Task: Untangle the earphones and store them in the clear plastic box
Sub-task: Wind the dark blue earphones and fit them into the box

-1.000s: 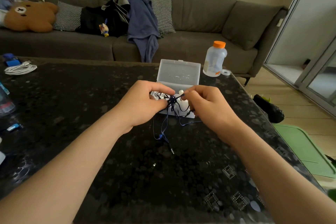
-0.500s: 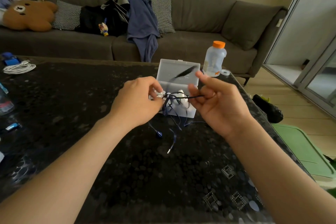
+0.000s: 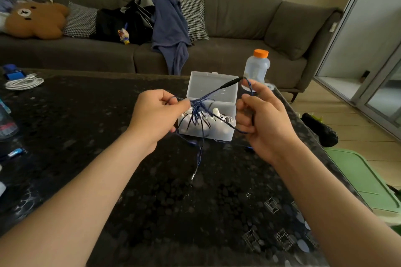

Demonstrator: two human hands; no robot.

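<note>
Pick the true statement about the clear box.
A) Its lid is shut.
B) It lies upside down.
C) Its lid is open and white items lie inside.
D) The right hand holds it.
C: the box sits on the table with its lid raised and white items inside. The left hand and right hand hold the earphones, not the box.

Before the clear plastic box (image 3: 204,81) hang dark blue earphones (image 3: 198,112) over a black speckled table (image 3: 152,212), behind it an orange-capped bottle (image 3: 257,67), a grey sofa (image 3: 238,17), 2 black-and-white checked cushions (image 3: 80,20) and a brown bear cushion (image 3: 35,20).
</note>
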